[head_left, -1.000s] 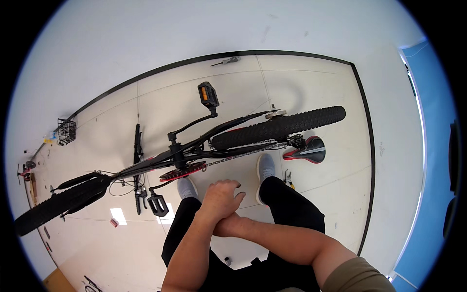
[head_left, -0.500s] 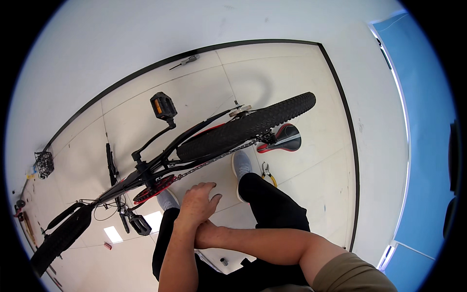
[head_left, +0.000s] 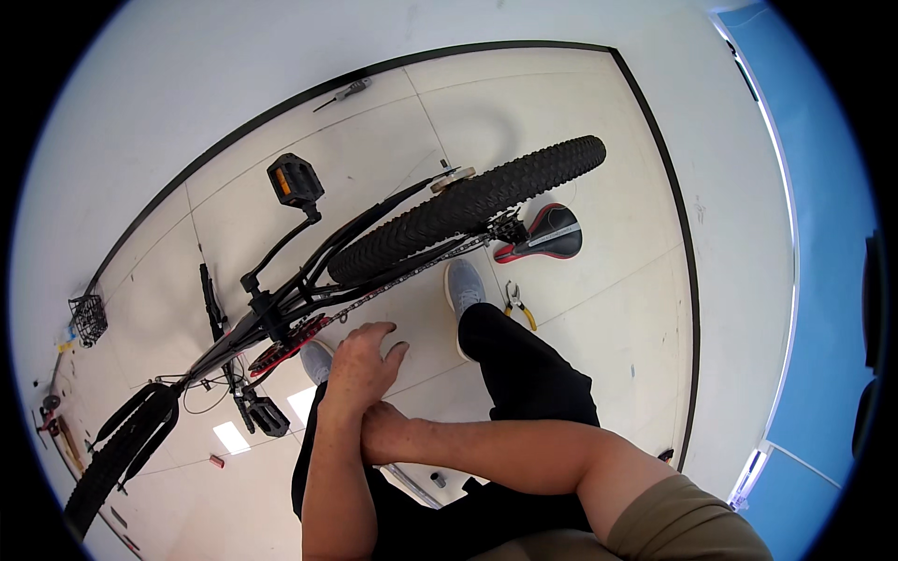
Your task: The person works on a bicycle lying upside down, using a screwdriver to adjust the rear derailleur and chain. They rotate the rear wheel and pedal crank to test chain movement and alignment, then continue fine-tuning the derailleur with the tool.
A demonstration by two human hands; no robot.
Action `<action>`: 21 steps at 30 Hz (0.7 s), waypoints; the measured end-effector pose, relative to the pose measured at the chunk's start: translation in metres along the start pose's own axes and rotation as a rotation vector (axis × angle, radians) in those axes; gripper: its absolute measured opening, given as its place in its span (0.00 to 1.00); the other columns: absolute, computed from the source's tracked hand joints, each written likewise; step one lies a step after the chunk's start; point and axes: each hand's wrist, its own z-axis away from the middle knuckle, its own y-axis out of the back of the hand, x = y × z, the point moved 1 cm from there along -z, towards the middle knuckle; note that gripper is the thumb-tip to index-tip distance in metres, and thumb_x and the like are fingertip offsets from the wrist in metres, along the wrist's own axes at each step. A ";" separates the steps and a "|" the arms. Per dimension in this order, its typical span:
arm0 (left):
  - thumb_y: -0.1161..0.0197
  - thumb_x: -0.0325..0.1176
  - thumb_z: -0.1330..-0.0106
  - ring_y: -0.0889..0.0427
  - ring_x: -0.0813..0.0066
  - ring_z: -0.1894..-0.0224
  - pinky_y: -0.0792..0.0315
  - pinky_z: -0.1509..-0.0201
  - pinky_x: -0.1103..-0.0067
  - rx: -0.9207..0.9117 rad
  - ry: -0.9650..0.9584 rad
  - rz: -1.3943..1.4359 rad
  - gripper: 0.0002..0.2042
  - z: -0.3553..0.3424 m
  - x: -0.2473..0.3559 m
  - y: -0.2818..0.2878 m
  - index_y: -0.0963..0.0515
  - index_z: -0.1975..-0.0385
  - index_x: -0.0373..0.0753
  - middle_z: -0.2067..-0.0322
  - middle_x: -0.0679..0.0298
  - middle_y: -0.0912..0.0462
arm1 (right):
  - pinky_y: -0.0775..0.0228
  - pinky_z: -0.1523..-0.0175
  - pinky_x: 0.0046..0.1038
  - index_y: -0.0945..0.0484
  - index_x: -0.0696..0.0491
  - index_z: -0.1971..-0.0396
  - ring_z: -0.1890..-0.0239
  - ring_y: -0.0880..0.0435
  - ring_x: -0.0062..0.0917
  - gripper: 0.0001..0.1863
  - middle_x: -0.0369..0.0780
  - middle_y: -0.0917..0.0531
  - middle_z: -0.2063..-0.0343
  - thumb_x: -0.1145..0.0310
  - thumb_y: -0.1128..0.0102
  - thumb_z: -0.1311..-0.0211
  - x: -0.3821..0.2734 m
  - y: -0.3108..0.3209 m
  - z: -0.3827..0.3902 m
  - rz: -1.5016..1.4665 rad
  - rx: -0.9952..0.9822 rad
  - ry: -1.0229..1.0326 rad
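L hand (head_left: pixel 363 360) open, fingers spread, holding nothing; R hand (head_left: pixel 382 432) wrapped round L wrist, grip looks closed but palm side hidden. Over the last sec. both hands keep that clasp, no contact made w/ bike. Just beyond L fingertips: red chainring (head_left: pixel 281 348) and frame, bike inverted. View has swung; rear tyre (head_left: pixel 468 208) now further up-right. Saddle (head_left: pixel 547 236) and pliers (head_left: pixel 516 303) lie on floor right of hands.
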 end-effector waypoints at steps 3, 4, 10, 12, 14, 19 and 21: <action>0.30 0.35 0.38 0.15 0.51 0.55 0.21 0.52 0.66 0.012 0.006 0.016 0.19 0.000 -0.002 -0.001 0.18 0.50 0.32 0.55 0.46 0.15 | 0.24 0.46 0.45 0.17 0.57 0.61 0.52 0.16 0.45 0.17 0.52 0.14 0.58 0.60 0.40 0.43 0.001 0.002 -0.002 -0.043 -0.089 -0.039; 0.30 0.35 0.38 0.14 0.51 0.56 0.20 0.53 0.67 0.019 0.007 0.025 0.19 -0.001 -0.003 -0.002 0.18 0.50 0.32 0.55 0.46 0.15 | 0.24 0.46 0.45 0.17 0.57 0.61 0.52 0.16 0.45 0.16 0.52 0.14 0.58 0.60 0.40 0.43 0.002 0.000 -0.002 -0.047 -0.077 -0.044; 0.30 0.35 0.38 0.14 0.51 0.57 0.20 0.54 0.67 0.007 0.025 0.031 0.19 -0.004 -0.001 0.000 0.19 0.50 0.32 0.55 0.47 0.15 | 0.24 0.46 0.44 0.17 0.56 0.60 0.53 0.15 0.44 0.16 0.51 0.14 0.58 0.61 0.40 0.42 0.002 0.001 -0.004 -0.049 -0.092 -0.063; 0.30 0.35 0.38 0.14 0.51 0.58 0.20 0.54 0.67 0.014 0.008 0.009 0.19 -0.004 0.001 0.001 0.19 0.50 0.32 0.54 0.47 0.15 | 0.24 0.45 0.44 0.17 0.56 0.61 0.53 0.15 0.44 0.16 0.51 0.14 0.58 0.60 0.40 0.41 -0.001 0.009 -0.004 -0.071 -0.122 -0.083; 0.31 0.35 0.38 0.15 0.49 0.55 0.22 0.50 0.65 0.002 0.027 0.024 0.19 -0.004 0.004 0.005 0.19 0.50 0.32 0.54 0.46 0.15 | 0.25 0.44 0.44 0.17 0.55 0.58 0.51 0.15 0.44 0.17 0.51 0.14 0.56 0.58 0.41 0.40 -0.006 0.015 -0.005 -0.071 -0.147 -0.096; 0.31 0.35 0.39 0.18 0.46 0.48 0.25 0.42 0.62 -0.001 0.078 0.083 0.19 -0.003 0.006 0.010 0.19 0.50 0.32 0.52 0.45 0.16 | 0.25 0.43 0.44 0.18 0.54 0.56 0.50 0.15 0.43 0.18 0.50 0.14 0.55 0.57 0.43 0.38 -0.004 0.009 -0.007 -0.046 -0.137 -0.070; 0.31 0.35 0.39 0.18 0.46 0.48 0.25 0.42 0.61 0.008 0.067 0.071 0.19 -0.004 0.008 0.011 0.19 0.50 0.32 0.52 0.45 0.16 | 0.24 0.43 0.44 0.18 0.54 0.56 0.50 0.15 0.43 0.18 0.50 0.14 0.55 0.57 0.43 0.37 -0.001 0.003 -0.009 -0.044 -0.138 -0.096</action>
